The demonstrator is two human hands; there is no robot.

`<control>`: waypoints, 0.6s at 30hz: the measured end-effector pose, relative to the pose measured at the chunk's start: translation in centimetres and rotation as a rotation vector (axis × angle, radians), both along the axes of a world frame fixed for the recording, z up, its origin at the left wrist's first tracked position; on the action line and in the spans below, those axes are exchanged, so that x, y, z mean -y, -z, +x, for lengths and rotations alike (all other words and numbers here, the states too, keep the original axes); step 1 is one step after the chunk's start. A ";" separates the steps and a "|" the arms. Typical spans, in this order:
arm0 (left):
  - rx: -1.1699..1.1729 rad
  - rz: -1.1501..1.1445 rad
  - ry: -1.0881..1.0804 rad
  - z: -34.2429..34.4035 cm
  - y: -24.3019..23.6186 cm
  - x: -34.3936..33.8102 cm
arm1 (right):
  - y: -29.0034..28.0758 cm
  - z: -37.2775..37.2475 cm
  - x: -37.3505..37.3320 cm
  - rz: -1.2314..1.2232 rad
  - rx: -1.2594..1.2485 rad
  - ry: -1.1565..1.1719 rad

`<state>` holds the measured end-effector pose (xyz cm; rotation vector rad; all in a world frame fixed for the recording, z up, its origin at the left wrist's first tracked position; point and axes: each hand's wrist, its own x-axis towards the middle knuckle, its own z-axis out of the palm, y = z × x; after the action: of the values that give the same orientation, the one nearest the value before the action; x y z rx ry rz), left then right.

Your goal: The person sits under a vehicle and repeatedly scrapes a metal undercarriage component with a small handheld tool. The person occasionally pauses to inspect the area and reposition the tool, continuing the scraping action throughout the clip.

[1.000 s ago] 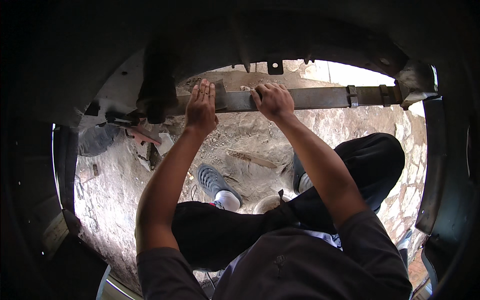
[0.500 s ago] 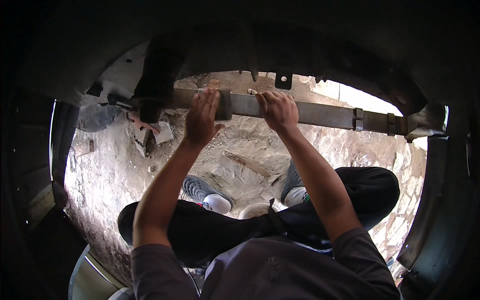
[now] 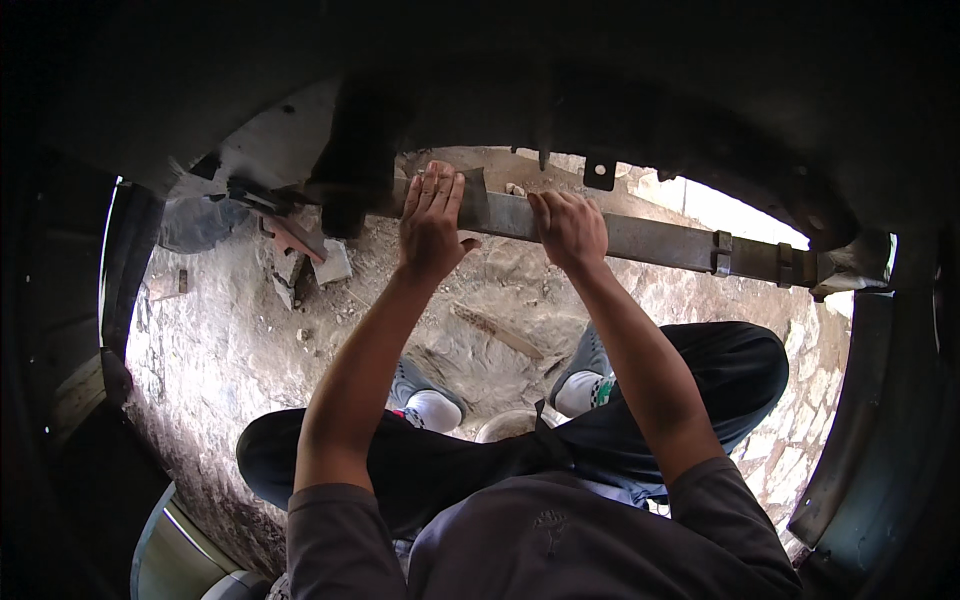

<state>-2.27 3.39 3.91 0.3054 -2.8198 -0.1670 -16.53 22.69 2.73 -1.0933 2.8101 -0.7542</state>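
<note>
A long flat metal bar (image 3: 655,238), like a leaf spring, runs across in front of me, sloping down to the right. My left hand (image 3: 434,222) lies flat on its left part, fingers stretched out and thumb apart. Under and beside those fingers is a dark grey sheet (image 3: 474,202) that looks like sandpaper; the rest of it is hidden by the hand. Farther right, my right hand (image 3: 573,232) is closed over the bar's upper edge, its curled fingertips partly hidden.
Two metal clamps (image 3: 721,252) band the bar's right part. Dark curved metal arches overhead, with a holed tab (image 3: 599,171) hanging down. Stone pieces (image 3: 331,262) and a reddish part (image 3: 290,238) lie at left on the rough ground (image 3: 230,350). My bent knees are below.
The view has shifted, so the tab and bar appear farther right. My left hand, still flat, appears higher and nearer my right hand. The right hand keeps its hold.
</note>
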 end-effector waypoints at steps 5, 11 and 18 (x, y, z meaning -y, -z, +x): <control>0.057 0.002 0.000 1.8 1.7 -3.4 | 0.0 0.0 -0.4 -0.049 -0.061 0.034; 0.046 -0.052 -0.078 0.1 0.9 -0.2 | -0.4 0.4 0.2 -0.016 -0.040 0.041; 0.040 0.080 -0.050 2.0 1.3 -4.5 | -0.2 0.2 0.0 -0.009 -0.015 0.065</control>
<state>-0.28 7.85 2.61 0.4007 -2.8469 -0.2657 -16.33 22.71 2.89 -1.0179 2.8706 -0.7678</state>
